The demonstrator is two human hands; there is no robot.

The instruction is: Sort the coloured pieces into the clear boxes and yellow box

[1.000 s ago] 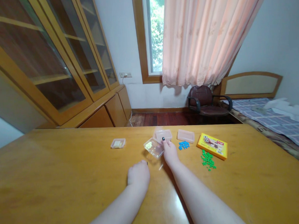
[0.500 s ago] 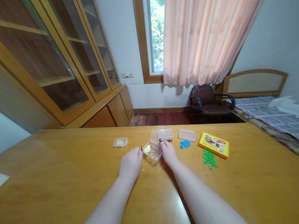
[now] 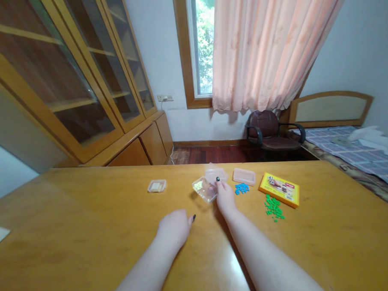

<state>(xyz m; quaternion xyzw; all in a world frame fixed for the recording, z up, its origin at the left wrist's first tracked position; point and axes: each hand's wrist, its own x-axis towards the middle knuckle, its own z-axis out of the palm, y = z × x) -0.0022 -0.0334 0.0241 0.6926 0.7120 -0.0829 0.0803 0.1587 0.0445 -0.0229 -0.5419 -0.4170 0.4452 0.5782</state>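
We are holding the box (image 3: 208, 196), clamped in the right grip (image 3: 226, 197) and extending leftward from it, presumably slanted to keep the yellow bits (image 3: 198, 185) heaped; whether the left grip (image 3: 173, 227), fingers mostly hidden, is pinching anything, we cannot tell.

Thumbnails (image 3: 217, 178), L hand (image 3: 174, 227) & R hand (image 3: 226, 198): blk
Box (image 3: 207, 196), in R hand: clear, colourless
Bits (image 3: 198, 185) in it: v. pale yellow
Pieces nr R hand, to its R: bright blue (image 3: 241, 188); further R, bright green (image 3: 274, 207)
Carton (image 3: 279, 190), beyond green: yellow, orange edge, brownish pic, red patch
Tabletop (image 3: 88, 236), under hands: honey-brown wood
Curtain (image 3: 257, 44), well past R hand: peachy pink, faint motifs
Bedsheet (image 3: 368, 155), far R of R hand: blue-grey plaid, pale lines
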